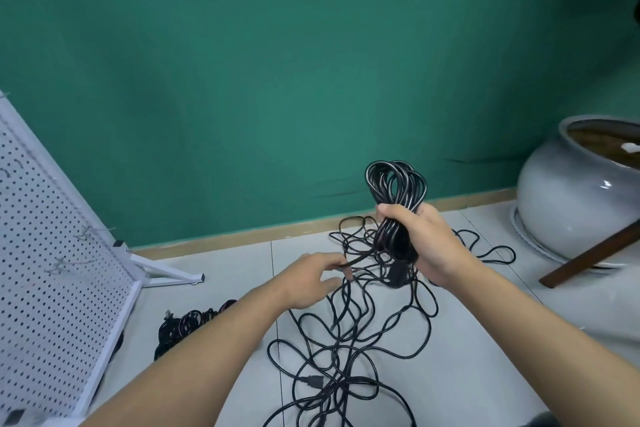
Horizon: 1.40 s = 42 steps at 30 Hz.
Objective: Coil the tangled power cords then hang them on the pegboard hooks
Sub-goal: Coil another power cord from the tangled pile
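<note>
Head view: right hand (427, 243) clamped round the coil (394, 184), left hand (308, 279) pinching the free strand (362, 257) — feed it taut, match loop size, tease floor tangle (346, 343) apart first.

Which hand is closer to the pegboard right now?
Left. The left hand, pinching a loose cord strand, is just right of the pegboard; the right hand, gripping the coiled cord, is further right, toward the grey pot.
</note>
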Each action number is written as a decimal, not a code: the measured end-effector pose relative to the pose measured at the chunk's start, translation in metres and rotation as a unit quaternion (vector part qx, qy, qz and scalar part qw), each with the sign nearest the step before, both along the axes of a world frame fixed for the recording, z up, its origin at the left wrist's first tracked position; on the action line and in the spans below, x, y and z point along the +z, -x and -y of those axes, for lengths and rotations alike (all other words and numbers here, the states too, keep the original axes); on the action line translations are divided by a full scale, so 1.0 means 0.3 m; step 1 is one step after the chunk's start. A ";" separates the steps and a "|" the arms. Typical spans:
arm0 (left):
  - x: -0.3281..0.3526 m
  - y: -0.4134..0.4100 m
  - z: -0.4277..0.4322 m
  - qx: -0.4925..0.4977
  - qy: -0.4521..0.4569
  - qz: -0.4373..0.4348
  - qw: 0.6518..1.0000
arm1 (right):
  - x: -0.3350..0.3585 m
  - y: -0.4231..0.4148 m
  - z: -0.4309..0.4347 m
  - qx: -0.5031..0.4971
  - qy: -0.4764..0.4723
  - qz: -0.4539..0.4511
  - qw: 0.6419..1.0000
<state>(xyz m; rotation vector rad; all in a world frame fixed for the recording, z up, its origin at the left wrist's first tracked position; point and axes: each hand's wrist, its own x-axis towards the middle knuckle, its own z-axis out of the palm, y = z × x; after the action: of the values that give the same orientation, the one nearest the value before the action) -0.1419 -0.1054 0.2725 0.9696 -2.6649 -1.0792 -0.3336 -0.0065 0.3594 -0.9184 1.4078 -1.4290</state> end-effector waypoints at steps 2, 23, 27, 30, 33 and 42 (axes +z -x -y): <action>0.010 -0.005 0.011 0.007 0.025 -0.012 1.000 | -0.028 0.020 0.014 -0.055 -0.028 -0.074 0.995; 0.173 0.001 0.008 0.038 0.167 -0.181 0.968 | -0.068 -0.014 -0.014 0.175 -0.175 -0.117 0.962; 0.165 -0.005 0.006 0.028 0.203 -0.167 0.965 | -0.048 -0.013 -0.034 0.252 -0.124 -0.170 0.945; 0.161 0.013 -0.006 0.010 0.209 -0.136 0.968 | -0.047 -0.035 -0.040 0.261 -0.101 -0.252 0.926; 0.144 0.028 0.005 0.015 0.197 -0.100 0.975 | -0.061 -0.049 -0.036 0.243 -0.109 -0.288 0.920; 0.188 0.018 0.001 0.046 0.087 -0.105 0.990 | -0.088 -0.049 -0.021 0.202 -0.206 -0.301 0.909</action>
<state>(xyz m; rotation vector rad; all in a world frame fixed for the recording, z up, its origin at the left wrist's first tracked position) -0.1474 -0.1056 0.3288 0.8829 -2.4700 -0.8620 -0.3191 -0.0003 0.3331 -1.3315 1.7395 -0.5121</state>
